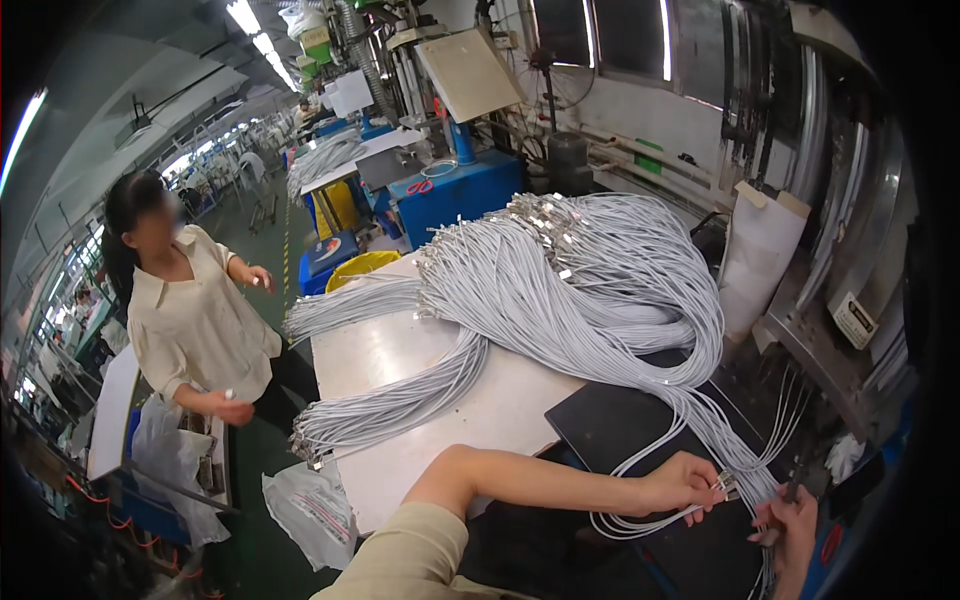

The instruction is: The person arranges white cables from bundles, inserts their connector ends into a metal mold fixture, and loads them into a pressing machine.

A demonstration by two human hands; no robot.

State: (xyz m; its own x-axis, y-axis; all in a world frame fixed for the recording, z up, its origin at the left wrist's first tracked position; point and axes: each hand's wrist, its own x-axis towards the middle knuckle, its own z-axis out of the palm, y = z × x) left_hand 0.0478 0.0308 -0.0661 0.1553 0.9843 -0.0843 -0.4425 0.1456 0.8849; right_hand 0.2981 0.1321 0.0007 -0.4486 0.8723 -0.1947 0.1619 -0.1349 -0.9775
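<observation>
Right of the pale table [375,365], my left fingers [706,494] pinch grey cable ends [727,484]; farther right of it, my right fingers [767,512] bend, around what I cannot tell.

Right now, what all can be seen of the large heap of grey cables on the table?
The large heap of grey cables consists of many thin, smooth, plastic-looking lengths, with silvery, metallic-looking ends clustered at its upper and left parts. Piled thickly on the pale tabletop, it bends in a broad curve at the right. From there it trails over the black board toward the right hand; whether that hand grips it is unclear.
</observation>
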